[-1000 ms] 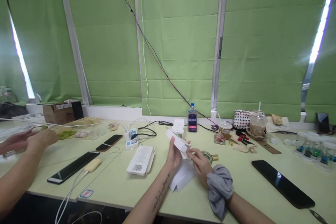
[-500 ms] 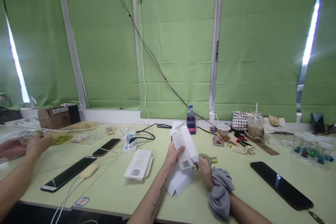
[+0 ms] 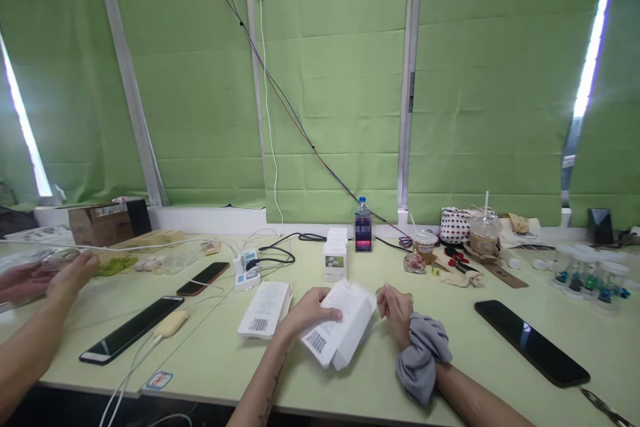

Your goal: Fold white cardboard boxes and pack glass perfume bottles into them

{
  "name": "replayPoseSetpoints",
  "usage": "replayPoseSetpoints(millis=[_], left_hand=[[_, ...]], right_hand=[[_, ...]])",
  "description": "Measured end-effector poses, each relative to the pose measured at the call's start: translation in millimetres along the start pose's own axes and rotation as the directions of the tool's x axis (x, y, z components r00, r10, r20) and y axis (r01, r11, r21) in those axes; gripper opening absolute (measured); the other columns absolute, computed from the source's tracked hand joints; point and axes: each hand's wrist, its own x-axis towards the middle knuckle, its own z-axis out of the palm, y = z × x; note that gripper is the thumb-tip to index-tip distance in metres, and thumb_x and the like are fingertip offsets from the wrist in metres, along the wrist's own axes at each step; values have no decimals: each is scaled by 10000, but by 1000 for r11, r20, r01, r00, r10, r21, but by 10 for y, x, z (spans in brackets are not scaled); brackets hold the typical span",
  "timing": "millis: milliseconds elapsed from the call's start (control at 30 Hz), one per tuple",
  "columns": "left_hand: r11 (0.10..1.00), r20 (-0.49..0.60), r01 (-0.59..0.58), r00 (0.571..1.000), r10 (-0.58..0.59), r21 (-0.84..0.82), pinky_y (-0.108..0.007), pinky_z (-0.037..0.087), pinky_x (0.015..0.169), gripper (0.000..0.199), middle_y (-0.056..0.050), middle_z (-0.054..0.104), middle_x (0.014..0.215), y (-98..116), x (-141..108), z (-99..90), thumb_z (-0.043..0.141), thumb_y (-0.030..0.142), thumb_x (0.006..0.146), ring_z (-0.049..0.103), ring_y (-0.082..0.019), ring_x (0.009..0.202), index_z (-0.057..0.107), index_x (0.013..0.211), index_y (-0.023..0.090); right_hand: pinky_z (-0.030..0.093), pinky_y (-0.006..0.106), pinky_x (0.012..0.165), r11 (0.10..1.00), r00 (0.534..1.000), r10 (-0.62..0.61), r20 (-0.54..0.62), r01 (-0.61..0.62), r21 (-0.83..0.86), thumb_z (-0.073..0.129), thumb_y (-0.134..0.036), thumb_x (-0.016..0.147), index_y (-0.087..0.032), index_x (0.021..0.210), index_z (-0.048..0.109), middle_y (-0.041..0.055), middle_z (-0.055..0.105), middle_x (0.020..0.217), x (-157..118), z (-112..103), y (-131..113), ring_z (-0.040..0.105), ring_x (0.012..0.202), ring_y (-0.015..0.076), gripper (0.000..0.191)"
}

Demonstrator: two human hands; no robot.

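Note:
My left hand (image 3: 314,312) grips a white cardboard box (image 3: 337,328) with printed text and a barcode, thumb on its printed face. The box is tilted low over the table, and its lower end looks open. Close to the box's upper right corner is my right hand (image 3: 397,312), fingers curled together; whatever they hold, if anything, is hidden. A grey scrunchie (image 3: 424,360) circles my right wrist. To the left lies a stack of flat white boxes (image 3: 265,310) with a barcode. Behind my hands stands a row of formed white boxes (image 3: 335,265).
A power strip (image 3: 247,272) with cables sits left of centre, near a bottle (image 3: 363,227) at the back. Phones lie at left (image 3: 133,330) and right (image 3: 533,343). Drink cups (image 3: 484,235) and small jars (image 3: 590,280) stand right. Another person's hand (image 3: 73,277) works far left.
The white box has come down and tilted, its barcode end now toward the lower left. My left hand has shifted slightly left. The formed boxes behind are now uncovered.

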Motion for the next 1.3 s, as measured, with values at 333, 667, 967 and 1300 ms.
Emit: replayPoseSetpoints(millis=[333, 667, 967, 1300], left_hand=[[945, -272, 143, 960, -61, 293, -516, 371, 925, 377, -56, 608, 739, -125, 94, 163, 794, 137, 327, 557, -431, 1025, 524, 572, 231], [862, -426, 244, 904, -37, 443, -551, 365, 934, 310, -141, 656, 863, -210, -210, 118, 770, 277, 508, 551, -443, 1067, 542, 710, 216], [370, -679, 663, 726, -107, 651, -763, 33, 968, 883, -221, 239, 1520, -261, -397, -469, 638, 410, 663, 73, -487, 1394, 292, 1451, 209], [386, -686, 723, 681, -257, 573, -536, 433, 827, 705, -197, 471, 1309, -468, -681, -1012, 514, 338, 716, 475, -412, 1162, 366, 1391, 197]], right_hand=[[452, 356, 597, 910, 876, -235, 421, 351, -222, 240, -448, 965, -246, 764, 616, 52, 627, 640, -84, 38, -133, 584, 610, 207, 472], [359, 587, 1012, 774, 724, -30, 690, 453, -442, 528, -684, 770, -137, 1343, 515, 217, 477, 1399, -281, 338, 34, 426, 1266, 424, 792], [172, 565, 1130, 843, 557, 117, 822, 382, -379, 438, -714, 806, -156, 1496, 219, 160, 164, 1559, -55, 625, -166, 87, 1419, 393, 915], [158, 500, 1147, 864, 402, -86, 912, 485, -132, 540, -631, 806, -136, 1504, 159, 189, 112, 1561, 250, 1250, -260, 64, 1428, 351, 936]])
